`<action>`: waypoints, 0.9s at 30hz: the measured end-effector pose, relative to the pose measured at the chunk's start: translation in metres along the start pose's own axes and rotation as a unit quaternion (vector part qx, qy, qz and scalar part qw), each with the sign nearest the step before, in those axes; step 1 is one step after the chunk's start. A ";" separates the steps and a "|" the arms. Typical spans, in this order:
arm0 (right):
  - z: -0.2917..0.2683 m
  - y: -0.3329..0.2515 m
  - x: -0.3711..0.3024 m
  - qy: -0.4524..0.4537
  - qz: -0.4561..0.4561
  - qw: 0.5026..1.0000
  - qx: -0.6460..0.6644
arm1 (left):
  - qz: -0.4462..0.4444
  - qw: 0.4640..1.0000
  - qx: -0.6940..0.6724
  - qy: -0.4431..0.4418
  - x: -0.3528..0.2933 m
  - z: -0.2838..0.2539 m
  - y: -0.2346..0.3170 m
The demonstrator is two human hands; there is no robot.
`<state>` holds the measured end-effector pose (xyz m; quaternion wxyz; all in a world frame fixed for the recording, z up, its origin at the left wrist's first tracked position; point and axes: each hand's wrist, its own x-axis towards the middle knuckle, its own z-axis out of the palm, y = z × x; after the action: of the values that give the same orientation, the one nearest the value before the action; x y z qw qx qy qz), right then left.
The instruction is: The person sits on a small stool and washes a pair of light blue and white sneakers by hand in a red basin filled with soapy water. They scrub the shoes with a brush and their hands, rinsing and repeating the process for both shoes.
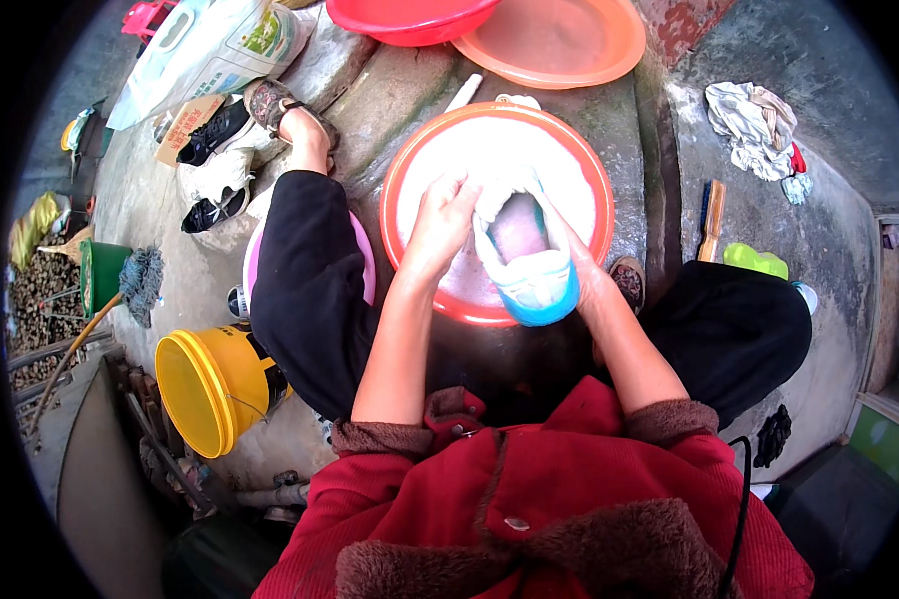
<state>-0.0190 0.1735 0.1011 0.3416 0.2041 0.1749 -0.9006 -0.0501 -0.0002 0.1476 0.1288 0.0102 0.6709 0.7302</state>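
A white and blue shoe point(537, 292) is held over an orange-red basin point(394, 180) of white suds, its opening facing up and its heel toward me. My right hand point(581, 262) grips the shoe along its right side, the fingers mostly hidden behind it. My left hand point(446, 222) is closed at the shoe's left edge, above the suds. Glare hides what, if anything, its fingertips pinch. The far end of the shoe blends into the bright foam.
A red basin point(410, 22) and an orange basin point(569, 45) stand beyond. A wooden brush point(712, 222) and a green object point(755, 261) lie at right, with crumpled cloths point(751, 125) farther off. At left are a yellow bucket point(198, 384), black shoes point(215, 132) and a mop point(142, 285).
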 end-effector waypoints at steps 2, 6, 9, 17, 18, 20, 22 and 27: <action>0.005 0.003 -0.002 0.000 0.009 1.000 0.013 | -0.041 0.999 -0.027 -0.008 -0.003 0.000 0.007; 0.003 0.004 -0.001 -0.019 0.025 0.999 0.005 | -0.064 0.996 -0.064 0.003 -0.006 0.007 0.020; -0.008 0.005 0.000 -0.036 0.081 0.996 0.014 | -0.064 0.996 -0.056 -0.006 -0.005 0.002 0.016; -0.011 0.007 0.003 0.013 0.000 0.999 -0.033 | -0.030 0.997 -0.052 -0.043 -0.007 0.001 0.019; 0.000 0.006 -0.001 0.019 -0.033 0.999 -0.026 | -0.005 0.998 -0.048 -0.049 -0.007 -0.001 0.017; 0.011 0.006 -0.004 0.019 -0.066 0.997 -0.021 | 0.046 0.996 -0.039 -0.061 -0.007 -0.005 0.012; 0.013 0.004 -0.006 0.009 -0.070 0.997 -0.025 | 0.049 0.995 -0.045 -0.071 -0.007 -0.004 0.014; 0.008 0.005 -0.006 -0.021 -0.082 0.996 -0.006 | 0.053 0.992 -0.065 -0.091 -0.009 -0.001 0.020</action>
<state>-0.0135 0.1697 0.1100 0.2718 0.1683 0.1896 -0.9284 -0.0452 -0.0040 0.1681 0.1512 0.1038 0.6063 0.7738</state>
